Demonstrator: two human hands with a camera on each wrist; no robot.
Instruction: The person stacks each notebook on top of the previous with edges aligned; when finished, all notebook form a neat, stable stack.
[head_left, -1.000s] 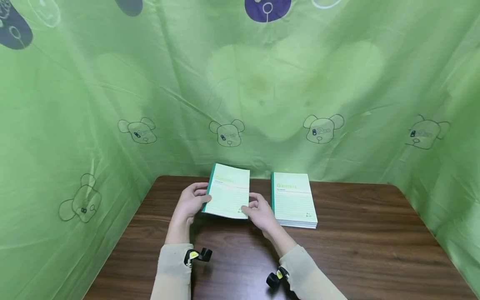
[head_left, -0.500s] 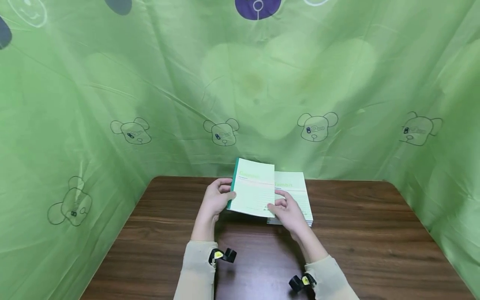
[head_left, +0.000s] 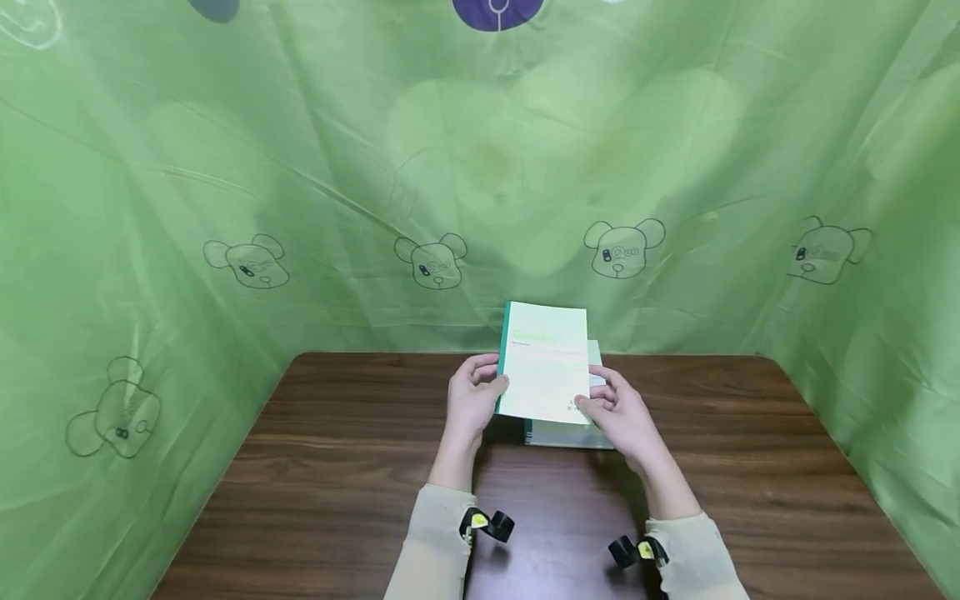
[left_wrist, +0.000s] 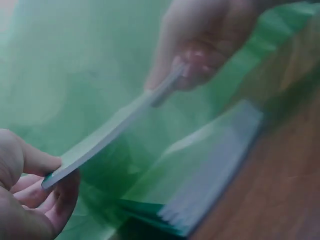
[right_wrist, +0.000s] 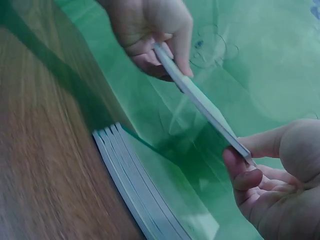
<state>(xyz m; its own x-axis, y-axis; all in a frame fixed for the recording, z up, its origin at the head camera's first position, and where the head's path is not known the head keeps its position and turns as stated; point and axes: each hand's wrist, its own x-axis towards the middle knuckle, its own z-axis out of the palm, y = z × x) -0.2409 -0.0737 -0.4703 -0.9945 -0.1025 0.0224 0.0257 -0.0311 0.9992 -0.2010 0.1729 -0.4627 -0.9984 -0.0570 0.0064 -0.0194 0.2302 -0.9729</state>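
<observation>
A pale green notebook (head_left: 543, 362) with a dark green spine hangs in the air above a stack of similar notebooks (head_left: 566, 435). My left hand (head_left: 471, 398) pinches its spine edge between thumb and fingers. At the opposite edge, near the lower corner, my right hand (head_left: 618, 412) pinches it too. Both wrist views show a gap between the held notebook (right_wrist: 205, 107) and the stack (right_wrist: 145, 185) below. Most of the stack's top cover is hidden from the head view by the held notebook.
The stack lies on a dark brown wooden table (head_left: 337, 467), close to its back edge. A green curtain (head_left: 300, 167) printed with bear faces hangs behind the table and along both sides.
Both hands have carried the notebook to the right, from beside the stack to over it. The stack has gone from fully visible to mostly covered in the head view.
</observation>
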